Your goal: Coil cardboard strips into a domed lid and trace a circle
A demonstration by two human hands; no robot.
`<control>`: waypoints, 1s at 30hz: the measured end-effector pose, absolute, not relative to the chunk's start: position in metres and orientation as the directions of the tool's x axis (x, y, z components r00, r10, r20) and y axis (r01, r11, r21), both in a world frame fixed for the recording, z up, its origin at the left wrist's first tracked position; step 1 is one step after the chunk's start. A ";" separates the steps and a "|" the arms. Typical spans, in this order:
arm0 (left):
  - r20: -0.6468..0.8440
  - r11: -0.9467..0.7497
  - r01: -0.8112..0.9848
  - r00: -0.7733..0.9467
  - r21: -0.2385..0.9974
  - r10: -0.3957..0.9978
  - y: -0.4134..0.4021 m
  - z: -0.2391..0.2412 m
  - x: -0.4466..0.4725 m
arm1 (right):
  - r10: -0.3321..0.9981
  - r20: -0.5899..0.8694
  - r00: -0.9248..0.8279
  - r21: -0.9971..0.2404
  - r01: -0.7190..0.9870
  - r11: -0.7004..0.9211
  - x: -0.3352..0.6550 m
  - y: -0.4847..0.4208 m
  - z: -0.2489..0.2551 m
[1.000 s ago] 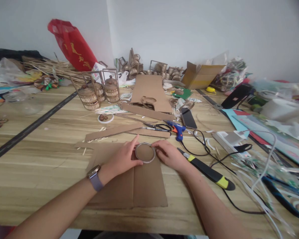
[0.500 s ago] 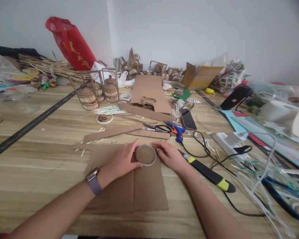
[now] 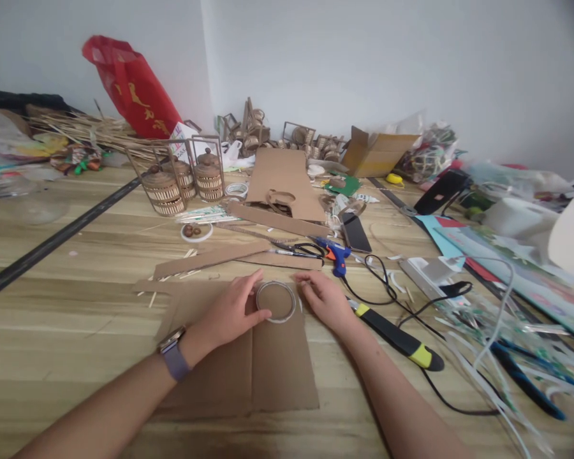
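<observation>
A grey-rimmed ring (image 3: 294, 302), which looks like a roll of tape, lies flat on a creased sheet of brown cardboard (image 3: 282, 363). My left hand (image 3: 234, 309) rests at its left side, thumb and forefinger spread along the rim, the thumb tip touching the lower edge. On the right, my right hand (image 3: 324, 299) lies with loosely bent fingers just beside the ring, with a narrow gap between them. Nothing shows in its fingers, though their undersides are hidden. A black and yellow utility knife (image 3: 397, 335) lies right of my right hand.
Beyond the sheet lie cardboard strips (image 3: 210, 260), scissors (image 3: 309, 248), a blue glue gun (image 3: 335, 254) and a phone (image 3: 356, 231). Small basket-like lanterns (image 3: 209, 173) stand back left. A power strip (image 3: 430, 280), cables and blue-handled pliers (image 3: 523, 376) crowd the right side.
My right hand has shifted slightly right, opening a small gap from the ring. My left hand and the ring keep their places on the cardboard; the view has turned slightly.
</observation>
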State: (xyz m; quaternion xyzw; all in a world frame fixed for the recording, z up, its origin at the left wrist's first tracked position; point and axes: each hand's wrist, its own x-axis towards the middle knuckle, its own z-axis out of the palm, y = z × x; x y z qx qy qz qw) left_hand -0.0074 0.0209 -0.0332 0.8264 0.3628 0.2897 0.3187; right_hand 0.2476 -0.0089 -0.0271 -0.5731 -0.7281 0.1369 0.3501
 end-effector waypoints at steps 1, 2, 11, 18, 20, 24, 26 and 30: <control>0.241 -0.526 0.418 0.565 0.741 0.789 0.021 -0.033 -0.008 | 0.927 0.363 -0.091 -0.596 0.742 0.306 0.247 -0.009 -0.027; 0.234 -0.517 0.420 0.561 0.746 0.794 0.021 -0.034 -0.008 | 0.925 0.370 -0.087 -0.592 0.745 0.307 0.247 -0.009 -0.027; 0.209 -0.448 0.382 0.525 0.808 0.825 0.026 -0.038 -0.009 | 0.911 0.406 -0.070 -0.525 0.798 0.295 0.240 -0.013 -0.027; 0.192 -0.412 0.360 0.513 0.837 0.837 0.029 -0.037 -0.007 | 0.937 0.344 -0.066 -0.238 0.959 0.155 0.245 0.017 -0.006; 0.181 -0.398 0.354 0.511 0.846 0.840 0.029 -0.038 -0.007 | 0.951 0.300 -0.075 -0.161 0.979 0.128 0.247 0.031 0.001; 0.186 -0.378 0.327 0.490 0.866 0.852 0.031 -0.041 -0.006 | 0.978 0.177 -0.111 -0.003 0.994 0.114 0.247 0.057 0.012; 0.192 -0.372 0.314 0.481 0.873 0.855 0.031 -0.043 -0.005 | 0.982 0.114 -0.148 0.061 0.988 0.142 0.246 0.064 0.017; 0.186 -0.358 0.305 0.474 0.883 0.861 0.031 -0.044 -0.004 | 0.974 0.038 -0.223 0.157 0.964 0.215 0.244 0.069 0.025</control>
